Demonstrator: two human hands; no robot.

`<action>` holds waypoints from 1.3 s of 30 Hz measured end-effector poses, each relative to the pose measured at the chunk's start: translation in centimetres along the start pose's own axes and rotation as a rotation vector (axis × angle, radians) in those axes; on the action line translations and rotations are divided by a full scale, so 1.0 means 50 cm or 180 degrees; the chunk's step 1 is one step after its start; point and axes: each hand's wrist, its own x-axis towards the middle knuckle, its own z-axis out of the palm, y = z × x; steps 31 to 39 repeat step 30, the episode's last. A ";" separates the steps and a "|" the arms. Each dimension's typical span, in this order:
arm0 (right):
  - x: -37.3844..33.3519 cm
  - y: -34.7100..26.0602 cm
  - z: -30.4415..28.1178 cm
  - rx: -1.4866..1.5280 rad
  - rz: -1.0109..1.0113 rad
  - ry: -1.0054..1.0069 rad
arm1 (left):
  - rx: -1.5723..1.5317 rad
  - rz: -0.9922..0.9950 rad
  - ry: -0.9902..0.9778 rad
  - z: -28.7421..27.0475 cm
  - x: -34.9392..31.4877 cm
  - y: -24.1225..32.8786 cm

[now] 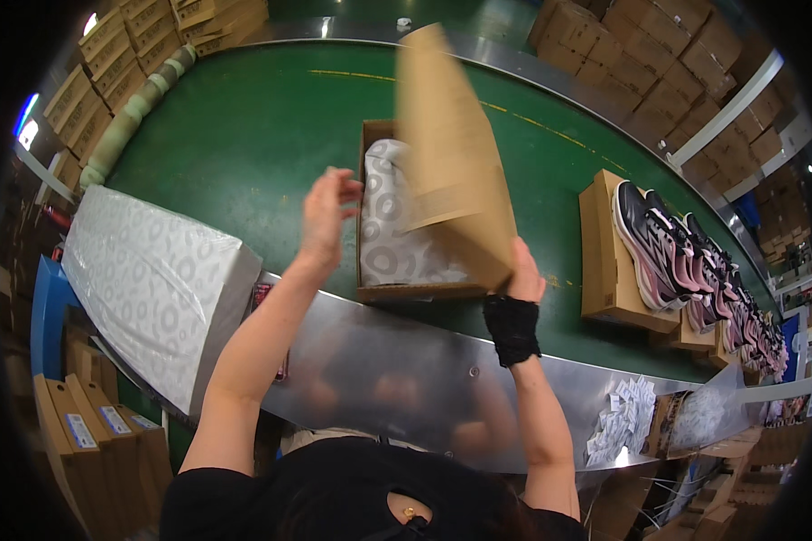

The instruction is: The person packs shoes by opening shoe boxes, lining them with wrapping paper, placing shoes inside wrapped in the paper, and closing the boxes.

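An open brown shoebox (364,225) sits on the green conveyor in front of me. Inside it lies a bundle wrapped in white tissue paper (388,236) with grey ring patterns; what the paper covers is hidden. The box's cardboard lid (451,144) stands tilted over the right half, its far end blurred by motion. My right hand (525,274), with a black band on the wrist, grips the lid's near right corner. Beside the box's left wall is my left hand (327,215), fingers loosely bent and apart, with nothing in them.
Left of me rests a large stack of patterned tissue paper (158,279). Black and pink running shoes (650,248) on boxes line the belt's right side. A steel ledge (379,379) runs along my side, with small white packets (622,415) at its right. Cartons (641,54) are stacked beyond.
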 end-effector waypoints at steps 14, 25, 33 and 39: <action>-0.001 -0.003 0.010 -0.0951 -0.0486 -0.1072 | 0.0153 -0.1857 -0.0485 -0.070 0.039 -0.103; 0.059 -0.030 -0.151 -0.0869 -0.1312 -0.0290 | -0.1060 -0.1845 -0.1410 -0.038 -0.098 -0.018; -0.016 0.127 -0.143 0.2016 0.1325 -0.0538 | 0.0047 -0.2112 -0.1596 -0.026 -0.301 0.003; -0.016 0.127 -0.143 0.2016 0.1325 -0.0538 | 0.0047 -0.2112 -0.1596 -0.026 -0.301 0.003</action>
